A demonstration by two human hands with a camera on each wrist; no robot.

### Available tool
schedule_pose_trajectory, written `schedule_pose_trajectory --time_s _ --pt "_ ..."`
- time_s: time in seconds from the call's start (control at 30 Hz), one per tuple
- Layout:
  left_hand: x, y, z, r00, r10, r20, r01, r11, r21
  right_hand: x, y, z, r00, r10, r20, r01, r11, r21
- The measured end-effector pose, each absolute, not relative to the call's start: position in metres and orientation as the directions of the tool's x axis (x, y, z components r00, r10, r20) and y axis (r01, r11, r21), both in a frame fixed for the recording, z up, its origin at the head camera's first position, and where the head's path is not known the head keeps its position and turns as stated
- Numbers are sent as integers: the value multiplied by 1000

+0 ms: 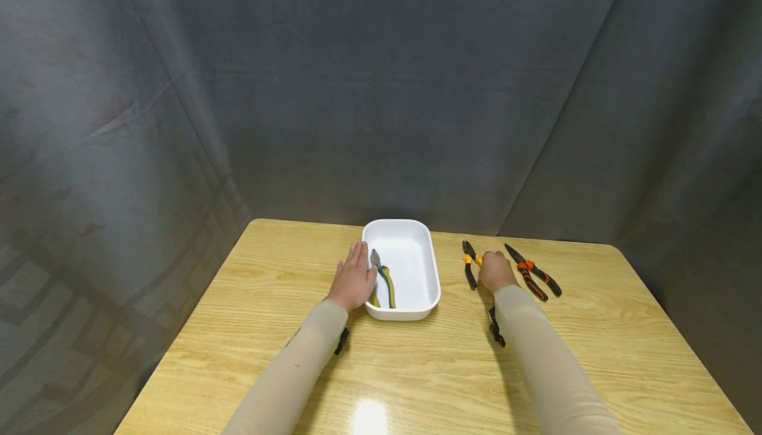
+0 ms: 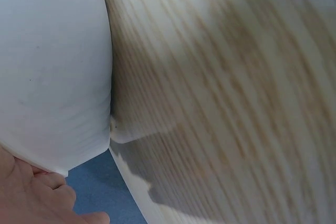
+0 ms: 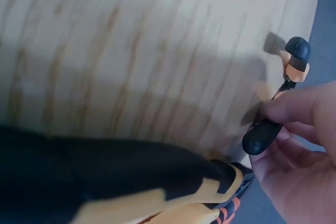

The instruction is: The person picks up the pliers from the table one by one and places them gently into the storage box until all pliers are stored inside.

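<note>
My left hand [image 1: 352,276] rests on the left rim of a white tray [image 1: 417,223], fingers stretched out; in the left wrist view its fingers [image 2: 50,192] touch the tray's edge. Inside the tray lie pliers [image 1: 385,279] with green-and-yellow handles, partly covered by that hand. To the right, my right hand [image 1: 497,271] pinches one handle of combination pliers [image 1: 470,273] with black-and-yellow handles. In the right wrist view thumb and fingers close on the black handle [image 3: 262,136]. Just right of this hand lie long-nose pliers [image 1: 532,273] with black-and-orange handles, spread apart.
The wooden table [image 1: 417,369] runs up to a grey cloth backdrop [image 1: 381,104]. Low in the right wrist view, a large black-and-yellow handle [image 3: 131,177] stands close to the camera; which tool it belongs to is unclear.
</note>
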State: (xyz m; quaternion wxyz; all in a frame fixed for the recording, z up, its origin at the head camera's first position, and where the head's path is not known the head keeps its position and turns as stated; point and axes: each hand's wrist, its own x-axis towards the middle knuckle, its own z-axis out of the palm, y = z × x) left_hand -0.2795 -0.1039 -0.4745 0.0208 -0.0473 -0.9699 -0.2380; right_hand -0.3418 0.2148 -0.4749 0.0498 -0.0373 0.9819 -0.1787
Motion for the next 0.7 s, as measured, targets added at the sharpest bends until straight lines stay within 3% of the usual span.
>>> schedule_pose_trajectory --time_s 0.7 --pt "-279 -103 -473 -996 78 47 91 889 449 -346 222 -474 -992 -101 -78 -48 861 -507"
